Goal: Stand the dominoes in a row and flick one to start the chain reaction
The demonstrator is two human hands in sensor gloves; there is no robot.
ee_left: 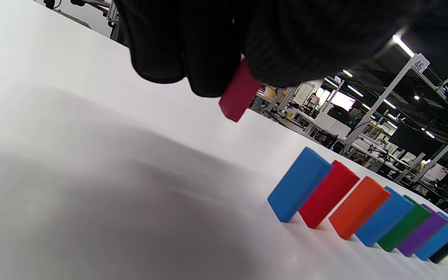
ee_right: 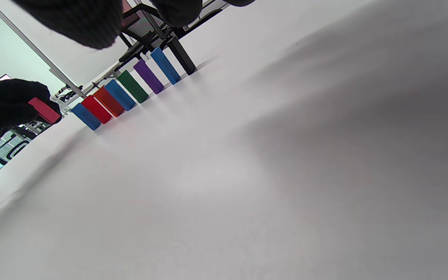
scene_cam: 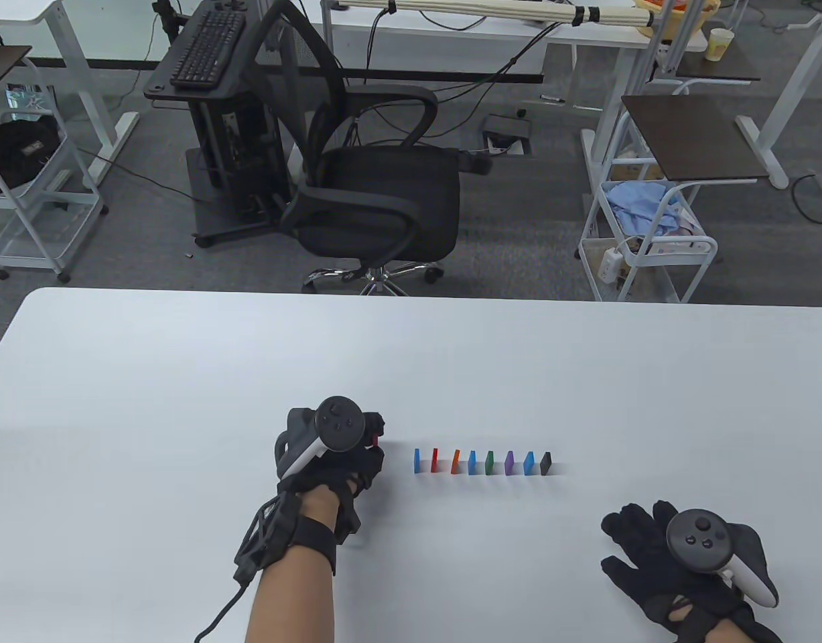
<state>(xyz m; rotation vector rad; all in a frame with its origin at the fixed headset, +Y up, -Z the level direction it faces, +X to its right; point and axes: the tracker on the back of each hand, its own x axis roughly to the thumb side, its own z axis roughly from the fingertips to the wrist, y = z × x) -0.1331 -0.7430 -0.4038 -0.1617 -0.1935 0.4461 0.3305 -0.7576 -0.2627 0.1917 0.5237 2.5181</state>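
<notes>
Several coloured dominoes stand in a row on the white table, running from a blue one at the left end to a black one at the right end. My left hand hovers just left of the row and pinches a dark red domino above the table surface; the same domino shows in the right wrist view. The row stands to the right of it. My right hand rests flat on the table at the lower right, fingers spread, holding nothing.
Beyond the table's far edge stand a black office chair, a black keyboard stand and white wire carts. A cable trails from the left wrist across the table near the front edge.
</notes>
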